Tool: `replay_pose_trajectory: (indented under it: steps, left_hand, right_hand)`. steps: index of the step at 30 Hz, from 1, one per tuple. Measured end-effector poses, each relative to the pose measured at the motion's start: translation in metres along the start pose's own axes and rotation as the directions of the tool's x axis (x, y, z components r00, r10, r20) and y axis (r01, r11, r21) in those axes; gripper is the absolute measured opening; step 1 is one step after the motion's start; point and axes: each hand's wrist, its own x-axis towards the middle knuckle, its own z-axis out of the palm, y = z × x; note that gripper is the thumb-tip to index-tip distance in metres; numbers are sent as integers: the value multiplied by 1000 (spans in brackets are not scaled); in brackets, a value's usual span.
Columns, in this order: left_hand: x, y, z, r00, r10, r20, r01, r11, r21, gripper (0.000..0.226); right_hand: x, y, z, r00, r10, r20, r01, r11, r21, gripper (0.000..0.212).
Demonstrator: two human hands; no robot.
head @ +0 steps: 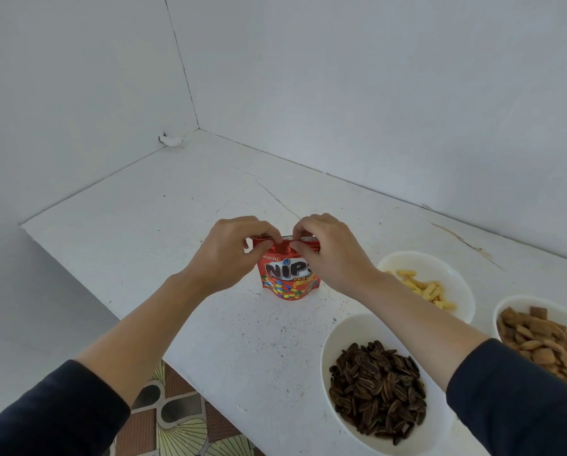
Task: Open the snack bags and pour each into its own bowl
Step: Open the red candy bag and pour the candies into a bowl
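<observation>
A red Nips candy bag (285, 278) stands upright on the white counter (176, 225). My left hand (232, 251) pinches the left part of the bag's top seal. My right hand (328, 251) pinches the top seal just to the right of it, covering the bag's right side. The seal looks closed between my fingers. To the right stand three white bowls: one (331, 366) holds dark sunflower seeds, one (453, 268) holds yellow stick snacks, and one (505, 307) at the right edge holds brown crackers.
White walls meet in a corner behind the counter. The counter's left edge drops to a patterned tiled floor (176, 422) at the lower left. My right forearm passes over the gap between the seed bowl and the stick-snack bowl.
</observation>
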Motion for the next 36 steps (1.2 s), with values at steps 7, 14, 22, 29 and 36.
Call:
replay_pose_trajectory:
  steps: [7,14,22,29,36]
  left_hand:
    - [18,7,-13,921,-313,233,356,918,-175,13]
    - [23,-2,-11,612,-397,684,752,561,-347,28]
    - [12,-1,-15,688,-315,654,657,652,-377,17]
    - [15,4,-17,747,-381,545,593,753,-286,13]
    - [15,3,-19,860,-420,291,486,848,-213,11]
  right_hand:
    - [8,-8,-3,994,42,98,-38,998,-46,4]
    - [4,-9,-5,986,-29,166,35,999,-30,6]
    - [2,-10,-5,968,-67,240,84,995,-61,6]
    - [6,-11,-7,944,-118,309,141,989,-53,10]
    - [4,0,-20,950,-170,262,190,980,-54,9]
